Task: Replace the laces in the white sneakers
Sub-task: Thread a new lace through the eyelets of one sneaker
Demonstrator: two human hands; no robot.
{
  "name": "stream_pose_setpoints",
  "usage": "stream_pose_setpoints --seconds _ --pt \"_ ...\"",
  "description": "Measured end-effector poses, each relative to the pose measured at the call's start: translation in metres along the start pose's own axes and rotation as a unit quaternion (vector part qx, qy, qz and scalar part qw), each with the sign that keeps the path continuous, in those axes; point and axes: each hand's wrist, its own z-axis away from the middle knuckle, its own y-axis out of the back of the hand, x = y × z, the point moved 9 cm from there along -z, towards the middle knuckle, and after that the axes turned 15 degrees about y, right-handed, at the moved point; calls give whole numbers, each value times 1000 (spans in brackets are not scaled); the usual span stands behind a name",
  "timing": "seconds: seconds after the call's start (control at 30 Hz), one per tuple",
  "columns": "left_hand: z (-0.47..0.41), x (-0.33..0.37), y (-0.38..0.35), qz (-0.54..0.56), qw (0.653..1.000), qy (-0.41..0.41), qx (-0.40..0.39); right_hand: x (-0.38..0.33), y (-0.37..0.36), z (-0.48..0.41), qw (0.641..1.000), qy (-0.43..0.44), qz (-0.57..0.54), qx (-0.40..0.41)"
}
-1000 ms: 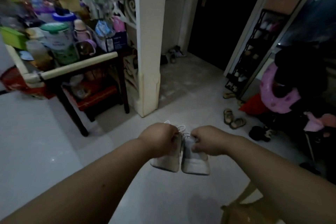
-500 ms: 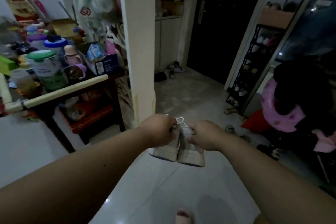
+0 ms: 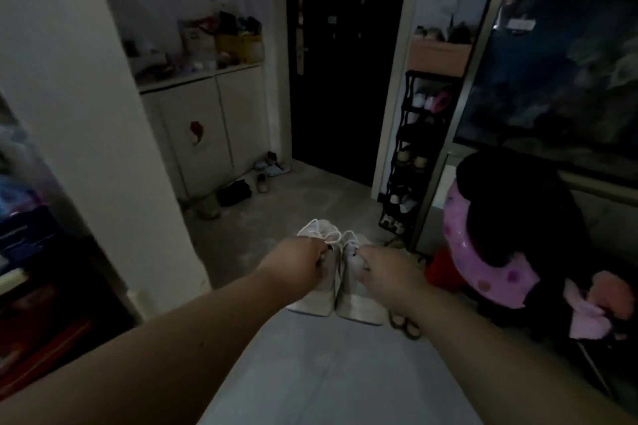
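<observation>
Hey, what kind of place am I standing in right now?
Most likely a home's entryway: a dark front door, a black shoe rack with pairs on its shelves beside it, and loose shoes by a white cabinet.

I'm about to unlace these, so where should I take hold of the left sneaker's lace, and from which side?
Probably the white lace loop arching free at the far end of the left sneaker, pinched from above. The left hand grips the shoe and hides the rest; only that loop is exposed. The right hand holds the right sneaker.
</observation>
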Motion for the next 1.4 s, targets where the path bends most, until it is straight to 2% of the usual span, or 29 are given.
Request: stream_pose_setpoints --seconds 0.2,0.37,0.43,0.5,0.6,0.63,0.83,0.97,1.03,1.1,1.2,1.33,1.4 --pt "-124 21 -3 40 999 -33 -2 91 11 -79 997 -34 61 16" --pt "-250 27 -23 26 996 -79 -21 161 5 -159 994 -26 109 4" --pt "-306 28 -28 37 994 -96 -33 195 12 -194 992 -71 99 36" --pt "-356 31 -29 29 992 -112 -42 226 19 -231 986 -73 131 75" --pt "-416 46 -21 35 988 -138 -63 273 14 -268 987 -145 70 20" --pt "-435 49 -21 34 987 -141 -75 291 15 -278 985 -156 63 24" --pt "-556 83 -33 49 982 -158 -90 393 32 -344 973 -157 168 31" --pt "-641 118 -57 51 981 -160 -94 460 48 -382 978 -137 119 99" --pt "-689 141 -67 70 979 -157 -106 508 51 -406 980 -135 126 72" --pt "-731 165 -72 84 977 -166 -101 565 46 -424 978 -170 111 47" --pt "-786 187 -85 61 980 -170 -84 638 44 -444 973 -206 95 51" --pt "-854 207 -108 54 980 -177 -71 705 36 -469 970 -217 107 25" --pt "-881 212 -122 41 981 -179 -69 731 26 -469 962 -252 99 44"
